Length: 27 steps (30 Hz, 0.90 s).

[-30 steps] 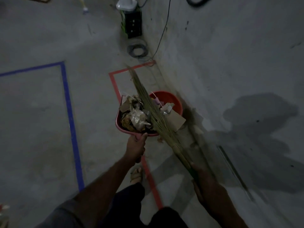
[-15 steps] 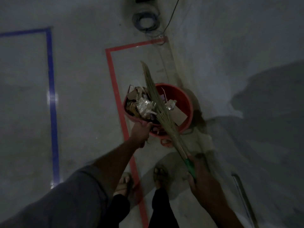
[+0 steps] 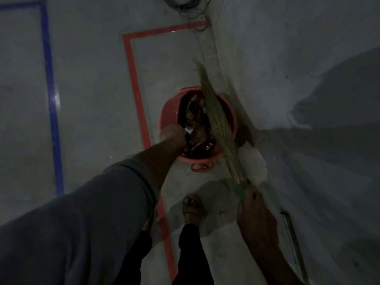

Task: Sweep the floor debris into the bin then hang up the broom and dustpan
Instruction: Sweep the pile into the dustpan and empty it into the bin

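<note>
Broom (image 3: 216,120) in right grip (image 3: 255,214)

A loose grey short sleeve (image 3: 86,212) covered the left upper arm, forearms were bare, dark trousers (image 3: 191,258) covered both legs, an open-toed sandal (image 3: 192,205) was on the right foot

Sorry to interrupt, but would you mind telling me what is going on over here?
A person is emptying swept-up debris into a red bin that stands on the floor beside the wall. The left hand grips the red dustpan, tipped over the bin's opening. The right hand holds the broom by its green handle, its bristles lying across the bin. The picture is too dim to tell whether the dustpan is fully empty. Nothing has been hung up yet.
</note>
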Each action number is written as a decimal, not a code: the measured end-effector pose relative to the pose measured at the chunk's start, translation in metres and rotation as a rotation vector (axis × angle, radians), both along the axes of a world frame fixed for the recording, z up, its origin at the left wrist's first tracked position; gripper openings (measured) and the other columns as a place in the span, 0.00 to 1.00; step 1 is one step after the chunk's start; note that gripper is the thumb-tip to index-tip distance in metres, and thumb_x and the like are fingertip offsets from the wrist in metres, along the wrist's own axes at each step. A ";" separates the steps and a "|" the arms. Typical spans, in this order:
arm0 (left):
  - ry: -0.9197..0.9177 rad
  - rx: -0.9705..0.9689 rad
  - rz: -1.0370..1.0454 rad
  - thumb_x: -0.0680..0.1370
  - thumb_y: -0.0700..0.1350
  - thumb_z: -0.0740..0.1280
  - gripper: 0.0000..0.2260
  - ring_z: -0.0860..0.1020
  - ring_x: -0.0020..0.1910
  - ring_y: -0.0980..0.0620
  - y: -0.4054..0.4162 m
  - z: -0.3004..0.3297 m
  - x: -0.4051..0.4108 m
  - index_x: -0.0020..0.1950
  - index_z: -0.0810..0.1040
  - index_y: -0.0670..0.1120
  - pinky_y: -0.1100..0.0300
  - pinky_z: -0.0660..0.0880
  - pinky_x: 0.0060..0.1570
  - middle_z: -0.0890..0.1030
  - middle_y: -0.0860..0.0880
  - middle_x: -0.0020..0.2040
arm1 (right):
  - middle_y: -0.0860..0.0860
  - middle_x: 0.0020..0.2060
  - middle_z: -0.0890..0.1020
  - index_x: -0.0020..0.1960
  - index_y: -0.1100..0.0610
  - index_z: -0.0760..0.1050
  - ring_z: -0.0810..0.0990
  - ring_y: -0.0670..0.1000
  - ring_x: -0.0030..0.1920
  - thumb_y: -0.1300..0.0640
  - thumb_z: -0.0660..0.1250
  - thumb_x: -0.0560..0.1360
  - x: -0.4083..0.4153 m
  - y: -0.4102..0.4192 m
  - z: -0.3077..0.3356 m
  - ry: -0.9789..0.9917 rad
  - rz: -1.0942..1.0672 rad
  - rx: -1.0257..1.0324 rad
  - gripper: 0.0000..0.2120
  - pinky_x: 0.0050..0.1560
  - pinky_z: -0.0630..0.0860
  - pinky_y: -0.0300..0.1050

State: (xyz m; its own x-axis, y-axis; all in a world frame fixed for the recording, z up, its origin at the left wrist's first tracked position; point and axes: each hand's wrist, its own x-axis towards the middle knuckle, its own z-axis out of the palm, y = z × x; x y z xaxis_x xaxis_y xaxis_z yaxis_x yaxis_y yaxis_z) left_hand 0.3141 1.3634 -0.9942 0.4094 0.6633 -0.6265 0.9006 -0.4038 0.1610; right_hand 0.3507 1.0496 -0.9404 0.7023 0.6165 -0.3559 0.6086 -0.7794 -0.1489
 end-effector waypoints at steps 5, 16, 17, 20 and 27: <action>-0.001 0.069 -0.018 0.81 0.45 0.65 0.14 0.79 0.60 0.40 -0.002 0.058 -0.005 0.62 0.78 0.39 0.51 0.77 0.54 0.80 0.40 0.61 | 0.60 0.60 0.76 0.75 0.49 0.60 0.81 0.60 0.52 0.56 0.65 0.78 0.004 -0.012 0.036 0.031 -0.062 0.066 0.28 0.43 0.80 0.53; -0.466 -0.336 0.652 0.81 0.55 0.64 0.16 0.74 0.29 0.48 -0.061 0.174 -0.131 0.47 0.78 0.41 0.59 0.71 0.30 0.77 0.42 0.38 | 0.53 0.64 0.77 0.72 0.50 0.63 0.78 0.57 0.62 0.55 0.64 0.77 -0.024 -0.038 0.143 0.174 0.005 0.416 0.24 0.59 0.78 0.56; -0.495 -0.351 0.761 0.80 0.54 0.67 0.15 0.71 0.25 0.51 -0.070 0.190 -0.148 0.44 0.76 0.43 0.61 0.69 0.27 0.75 0.44 0.34 | 0.53 0.63 0.77 0.72 0.49 0.63 0.78 0.57 0.61 0.57 0.67 0.76 -0.025 -0.036 0.153 0.222 0.049 0.439 0.26 0.59 0.78 0.57; -0.612 -0.363 0.923 0.79 0.54 0.70 0.16 0.67 0.22 0.55 -0.091 0.221 -0.195 0.38 0.72 0.47 0.63 0.65 0.24 0.70 0.50 0.29 | 0.52 0.60 0.79 0.71 0.47 0.63 0.80 0.56 0.55 0.58 0.71 0.75 -0.038 -0.025 0.182 0.314 0.110 0.471 0.30 0.53 0.78 0.52; -0.881 -0.328 1.141 0.80 0.52 0.69 0.19 0.61 0.23 0.55 -0.128 0.301 -0.287 0.33 0.66 0.50 0.66 0.57 0.24 0.63 0.50 0.29 | 0.48 0.68 0.73 0.77 0.42 0.57 0.74 0.48 0.64 0.48 0.64 0.78 -0.070 0.014 0.225 0.398 0.474 0.581 0.30 0.63 0.72 0.40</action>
State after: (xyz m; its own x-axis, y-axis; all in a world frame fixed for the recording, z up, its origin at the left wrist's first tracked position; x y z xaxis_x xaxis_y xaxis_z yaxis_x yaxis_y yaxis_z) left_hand 0.0266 1.2351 -0.6931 0.0948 0.7620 -0.6406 0.2643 0.6011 0.7542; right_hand 0.2807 1.0634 -0.7150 0.2129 0.9754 -0.0576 0.6694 -0.1886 -0.7186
